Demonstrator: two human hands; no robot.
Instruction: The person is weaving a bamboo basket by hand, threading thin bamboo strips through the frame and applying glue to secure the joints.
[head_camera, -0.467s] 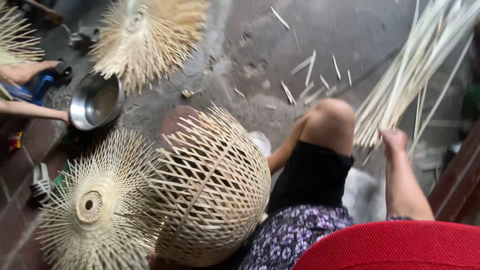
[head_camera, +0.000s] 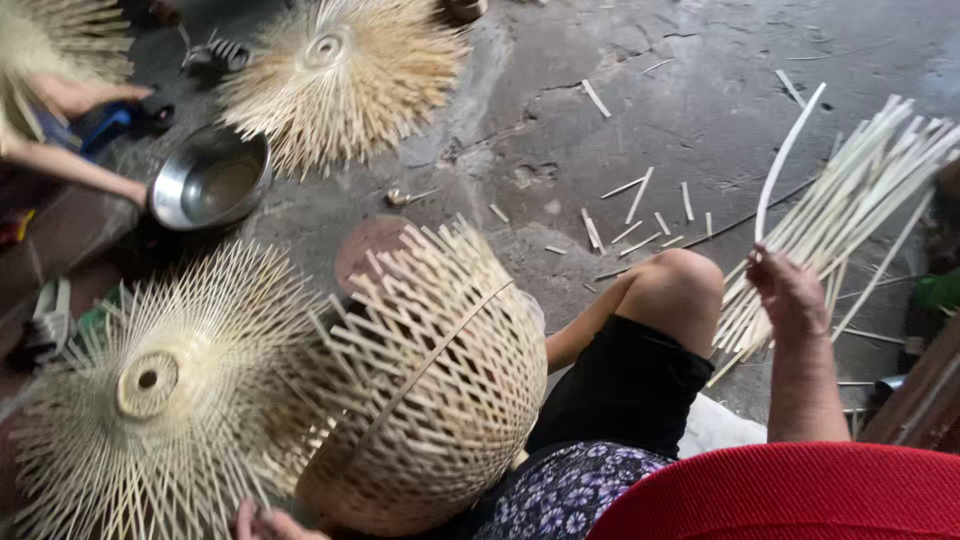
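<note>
One bamboo strip (head_camera: 782, 160) now lifted from strip bundle (head_camera: 850, 210), pinched in right hand (head_camera: 790, 292). Left hand (head_camera: 262, 522), closure unclear, at woven basket (head_camera: 430, 385) bottom edge, left of bundle.

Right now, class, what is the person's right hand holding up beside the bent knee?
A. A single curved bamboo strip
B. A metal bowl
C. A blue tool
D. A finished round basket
A: the right hand pinches one pale bamboo strip that curves upward, drawn from the bundle of strips lying on the floor.
</note>
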